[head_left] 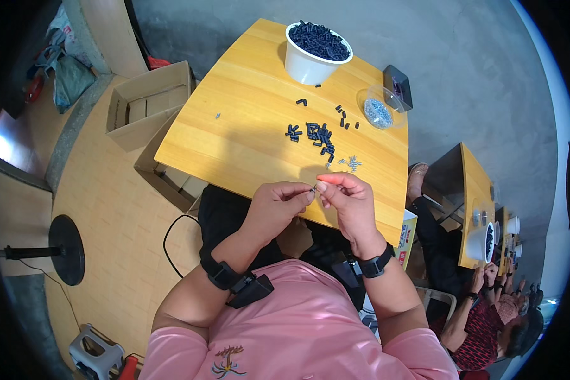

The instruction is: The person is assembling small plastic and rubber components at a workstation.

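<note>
Left hand: the left hand [277,206] sits just below the centre of the frame, over the near edge of the bench, fingers curled, thumb and forefinger pinching one end of a tiny dark part [313,187].
Right hand: the right hand [351,201] is just to the right of it, fingertips meeting the left hand's, pinching the same tiny dark part from the other side.
Held part: small and mostly hidden by the fingertips; its exact shape cannot be told. It hangs above the bench's near edge, at the centre of the frame.
Wrists: each wrist carries a black band; the left one also has a black box strapped on.
Bench: the wooden bench [247,133] fills the upper middle of the frame.
Screws: a small scatter of silvery screws [352,163] lies just beyond the right hand.
Loose pieces: a loose pile of small black pieces [318,135] lies near the bench's middle, beyond the screws.
Clear dish: a clear dish [379,109] of silvery bits stands toward the right edge, with a dark box [399,85] beside it.
White tub: a white tub [315,54] heaped with black pieces stands at the far end, top of the frame.
Cardboard box: an open cardboard box [149,104] stands on the floor at upper left.
Other person: a person works at another bench at lower right.
</note>
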`<state>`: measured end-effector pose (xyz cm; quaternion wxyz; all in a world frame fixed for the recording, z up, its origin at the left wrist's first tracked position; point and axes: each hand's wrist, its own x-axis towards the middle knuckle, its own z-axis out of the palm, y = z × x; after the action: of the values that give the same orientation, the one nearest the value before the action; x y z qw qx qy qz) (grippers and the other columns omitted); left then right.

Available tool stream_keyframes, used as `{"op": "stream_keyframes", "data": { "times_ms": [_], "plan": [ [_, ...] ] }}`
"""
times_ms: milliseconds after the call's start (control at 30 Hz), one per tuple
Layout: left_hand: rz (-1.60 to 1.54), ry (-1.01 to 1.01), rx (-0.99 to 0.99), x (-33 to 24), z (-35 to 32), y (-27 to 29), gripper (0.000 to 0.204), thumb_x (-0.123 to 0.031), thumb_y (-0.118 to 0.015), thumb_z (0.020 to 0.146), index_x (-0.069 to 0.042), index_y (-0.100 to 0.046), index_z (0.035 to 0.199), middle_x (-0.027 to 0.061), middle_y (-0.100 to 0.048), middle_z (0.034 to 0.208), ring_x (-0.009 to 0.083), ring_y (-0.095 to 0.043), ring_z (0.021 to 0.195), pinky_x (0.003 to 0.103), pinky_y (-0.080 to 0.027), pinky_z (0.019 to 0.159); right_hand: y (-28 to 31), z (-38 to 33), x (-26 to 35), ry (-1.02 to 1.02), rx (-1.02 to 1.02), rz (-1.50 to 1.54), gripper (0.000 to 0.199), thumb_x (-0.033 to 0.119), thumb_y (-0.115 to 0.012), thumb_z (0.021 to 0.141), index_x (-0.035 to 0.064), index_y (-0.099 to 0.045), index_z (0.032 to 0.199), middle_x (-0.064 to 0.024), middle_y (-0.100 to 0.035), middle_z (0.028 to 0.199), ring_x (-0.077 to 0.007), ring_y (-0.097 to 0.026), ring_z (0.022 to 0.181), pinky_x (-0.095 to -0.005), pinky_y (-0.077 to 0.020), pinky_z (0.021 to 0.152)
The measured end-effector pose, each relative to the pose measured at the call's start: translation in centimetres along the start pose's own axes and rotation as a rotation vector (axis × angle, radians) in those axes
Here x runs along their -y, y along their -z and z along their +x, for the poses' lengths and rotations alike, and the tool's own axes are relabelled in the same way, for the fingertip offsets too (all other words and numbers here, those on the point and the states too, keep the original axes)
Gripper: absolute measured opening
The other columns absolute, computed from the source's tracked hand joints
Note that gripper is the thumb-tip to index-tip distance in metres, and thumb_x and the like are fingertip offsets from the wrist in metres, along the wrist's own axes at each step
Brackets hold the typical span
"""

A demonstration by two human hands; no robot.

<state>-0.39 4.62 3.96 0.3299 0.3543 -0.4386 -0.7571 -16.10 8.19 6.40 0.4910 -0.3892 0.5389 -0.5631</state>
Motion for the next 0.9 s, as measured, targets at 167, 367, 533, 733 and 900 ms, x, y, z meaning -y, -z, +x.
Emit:
{"op": "stream_keyframes", "data": {
  "times_ms": [167, 367, 533, 733, 900],
  "plan": [
    [0.012, 0.010, -0.008, -0.2, -0.1, 0.1, 0.023, -0.018, -0.067, 0.084, -0.002, -0.067, 0.101, 0.0000, -0.064, 0.080, 0.0061, -0.056, 0.066, 0.020, -0.047, 0.063, 0.0, -0.1, -0.2, 0.006, -0.006, -0.031, 0.012, 0.002, -0.068, 0.081, 0.0019, -0.068, 0.093, 0.0031, -0.060, 0.070, -0.0019, -0.048, 0.058, -0.0152, -0.0390, 0.053],
    [0.006, 0.041, -0.012, 0.0, 0.1, 0.1, 0.024, -0.019, -0.067, 0.084, -0.003, -0.068, 0.101, 0.0009, -0.064, 0.079, 0.0072, -0.057, 0.067, 0.020, -0.047, 0.063, -0.2, -0.3, -0.9, 0.023, -0.033, -0.045, 0.012, 0.002, -0.068, 0.081, 0.0021, -0.068, 0.092, 0.0037, -0.059, 0.069, -0.0013, -0.047, 0.057, -0.0152, -0.0385, 0.052],
    [-0.107, 0.039, -0.012, 0.3, 0.1, 0.0, 0.023, -0.018, -0.067, 0.084, 0.000, -0.068, 0.098, 0.0019, -0.064, 0.078, 0.0074, -0.056, 0.067, 0.020, -0.046, 0.063, -0.3, -0.3, -1.5, 0.040, -0.052, -0.053, 0.011, 0.002, -0.068, 0.081, 0.0030, -0.068, 0.092, 0.0044, -0.059, 0.069, -0.0013, -0.048, 0.058, -0.0150, -0.0383, 0.053],
    [-0.137, -0.009, -0.044, 0.6, 0.2, -0.2, 0.022, -0.018, -0.066, 0.085, 0.001, -0.067, 0.095, 0.0022, -0.063, 0.076, 0.0076, -0.055, 0.067, 0.020, -0.045, 0.062, -0.9, -0.4, -2.3, 0.183, -0.093, -0.178, 0.011, 0.000, -0.068, 0.080, 0.0004, -0.068, 0.090, 0.0005, -0.060, 0.079, -0.0039, -0.051, 0.066, -0.0166, -0.0396, 0.059],
    [-0.129, 0.028, -0.037, 0.0, 0.1, 0.0, 0.021, -0.018, -0.065, 0.086, 0.000, -0.068, 0.095, 0.0026, -0.063, 0.077, 0.0081, -0.057, 0.069, 0.020, -0.045, 0.062, -1.0, -0.5, -2.3, 0.385, -0.033, -0.339, 0.013, -0.002, -0.066, 0.080, 0.0008, -0.066, 0.092, -0.0019, -0.057, 0.081, -0.0074, -0.049, 0.068, -0.0192, -0.0405, 0.061]
  ]
}}
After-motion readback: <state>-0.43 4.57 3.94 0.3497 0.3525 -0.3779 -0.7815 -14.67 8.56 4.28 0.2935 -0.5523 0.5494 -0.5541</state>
